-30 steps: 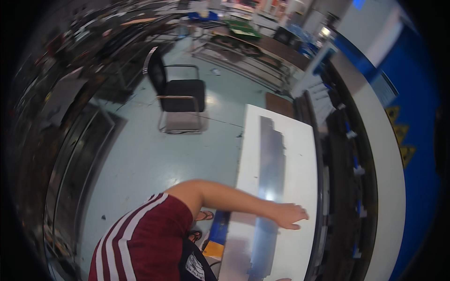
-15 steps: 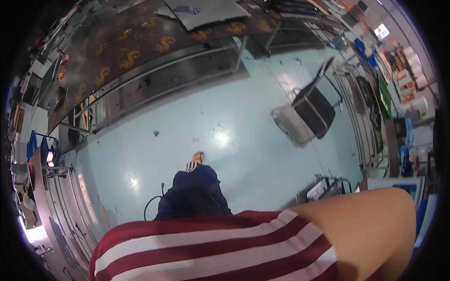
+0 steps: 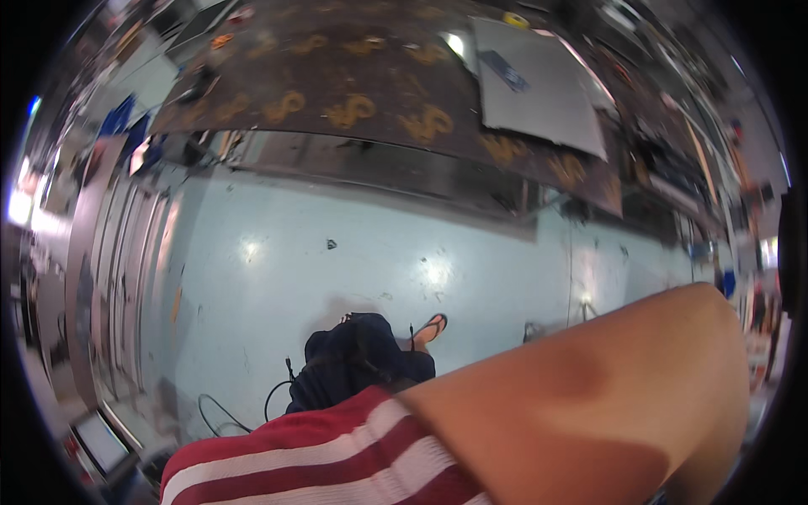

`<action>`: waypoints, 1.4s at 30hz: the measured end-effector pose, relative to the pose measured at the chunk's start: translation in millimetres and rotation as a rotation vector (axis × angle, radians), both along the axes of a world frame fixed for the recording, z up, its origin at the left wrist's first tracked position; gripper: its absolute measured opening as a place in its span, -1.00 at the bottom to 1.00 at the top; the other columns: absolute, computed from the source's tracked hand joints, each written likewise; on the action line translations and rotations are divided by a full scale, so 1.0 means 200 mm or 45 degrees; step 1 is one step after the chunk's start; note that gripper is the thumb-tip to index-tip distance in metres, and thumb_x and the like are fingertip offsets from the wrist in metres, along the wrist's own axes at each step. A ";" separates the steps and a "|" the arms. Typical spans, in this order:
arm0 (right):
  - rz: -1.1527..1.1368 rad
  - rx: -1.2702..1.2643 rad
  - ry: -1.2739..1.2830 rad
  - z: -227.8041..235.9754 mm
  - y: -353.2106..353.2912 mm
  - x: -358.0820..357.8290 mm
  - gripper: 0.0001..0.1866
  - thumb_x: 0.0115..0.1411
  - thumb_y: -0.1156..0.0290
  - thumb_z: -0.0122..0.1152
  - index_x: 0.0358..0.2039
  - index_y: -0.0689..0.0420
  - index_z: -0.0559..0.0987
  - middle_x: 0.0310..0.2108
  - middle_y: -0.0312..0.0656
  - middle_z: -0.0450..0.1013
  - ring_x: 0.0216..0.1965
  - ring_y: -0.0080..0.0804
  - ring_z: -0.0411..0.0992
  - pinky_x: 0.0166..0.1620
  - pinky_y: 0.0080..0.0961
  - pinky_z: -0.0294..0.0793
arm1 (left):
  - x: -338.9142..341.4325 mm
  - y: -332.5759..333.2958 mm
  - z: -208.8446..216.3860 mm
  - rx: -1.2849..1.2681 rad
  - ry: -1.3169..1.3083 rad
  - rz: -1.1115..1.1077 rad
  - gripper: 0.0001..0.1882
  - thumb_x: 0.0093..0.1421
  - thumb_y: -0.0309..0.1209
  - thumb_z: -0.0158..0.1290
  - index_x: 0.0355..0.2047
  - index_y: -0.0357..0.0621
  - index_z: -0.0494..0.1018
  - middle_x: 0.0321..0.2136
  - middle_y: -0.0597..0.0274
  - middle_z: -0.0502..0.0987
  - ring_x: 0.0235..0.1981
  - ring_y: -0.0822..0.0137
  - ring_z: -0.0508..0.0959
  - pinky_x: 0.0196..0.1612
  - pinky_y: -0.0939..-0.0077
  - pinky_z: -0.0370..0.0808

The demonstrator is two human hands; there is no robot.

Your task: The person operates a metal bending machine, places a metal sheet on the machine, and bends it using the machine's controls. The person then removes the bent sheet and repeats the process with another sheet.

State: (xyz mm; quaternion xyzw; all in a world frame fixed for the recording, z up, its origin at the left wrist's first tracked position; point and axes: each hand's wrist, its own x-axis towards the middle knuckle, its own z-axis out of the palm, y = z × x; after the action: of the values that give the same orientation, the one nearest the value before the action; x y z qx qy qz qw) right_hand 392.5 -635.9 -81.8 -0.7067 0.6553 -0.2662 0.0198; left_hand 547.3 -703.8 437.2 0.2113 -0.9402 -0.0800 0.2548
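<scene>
Neither of my hands shows. My bent bare right arm (image 3: 581,396) crosses the lower right, its elbow near the right rim, coming out of a dark red sleeve (image 3: 311,438) with white stripes. In front of me stands a long dark brown table (image 3: 311,76) with yellow curled markings. A light grey flat panel (image 3: 547,105) lies on its right part, and a small dark blue-grey flat object (image 3: 503,71) rests on that. At the table's left end are a small orange item (image 3: 221,40) and a dark object (image 3: 199,82) too blurred to name.
Below me are my dark trousers (image 3: 358,358) and a foot in a flip-flop (image 3: 433,327) on the pale blue-green floor (image 3: 286,286). Black cables (image 3: 220,412) hang or lie beside my legs. A bench with metal rails (image 3: 126,278) runs along the left; a screen-like panel (image 3: 101,442) stands lower left.
My view has swung toward the right and closer to the table, so the grey panel shows more fully. The black chair has left the view. A foot in a flip-flop has appeared.
</scene>
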 end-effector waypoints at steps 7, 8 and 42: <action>0.511 0.119 -0.011 -0.08 -0.89 0.91 -0.51 0.29 -0.03 0.30 -0.16 0.23 0.66 -0.35 0.05 0.61 -0.35 0.07 0.57 -0.32 0.08 0.55 | 1.28 -0.29 -0.14 0.004 0.037 0.829 -0.70 0.10 -0.13 0.17 -0.36 -0.06 0.71 -0.34 -0.12 0.72 -0.19 -0.22 0.72 -0.07 -0.16 0.62; 0.554 0.129 -0.019 -0.08 -0.99 1.04 -0.51 0.29 -0.03 0.30 -0.16 0.23 0.66 -0.36 0.05 0.60 -0.35 0.06 0.57 -0.32 0.07 0.55 | 1.49 -0.24 -0.19 0.007 0.087 0.974 -0.70 0.09 -0.13 0.18 -0.36 -0.06 0.71 -0.35 -0.12 0.72 -0.19 -0.22 0.72 -0.07 -0.16 0.62; 3.644 1.228 1.374 -0.10 4.75 4.11 -0.52 0.34 0.08 0.30 0.06 0.22 0.58 -0.14 0.09 0.68 -0.04 0.09 0.65 0.06 -0.08 0.62 | 0.95 4.36 -3.38 -0.120 4.528 3.040 -0.69 0.30 -0.20 0.16 -0.18 -0.22 0.65 -0.41 0.14 0.71 -0.42 0.26 0.70 -0.38 0.32 0.61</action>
State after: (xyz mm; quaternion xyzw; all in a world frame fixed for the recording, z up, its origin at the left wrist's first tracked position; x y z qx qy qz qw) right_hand 1214.2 314.5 -102.0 0.6449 0.5652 -0.4609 -0.2287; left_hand 736.6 169.0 -239.6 -0.2659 -0.7839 -0.0326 -0.5600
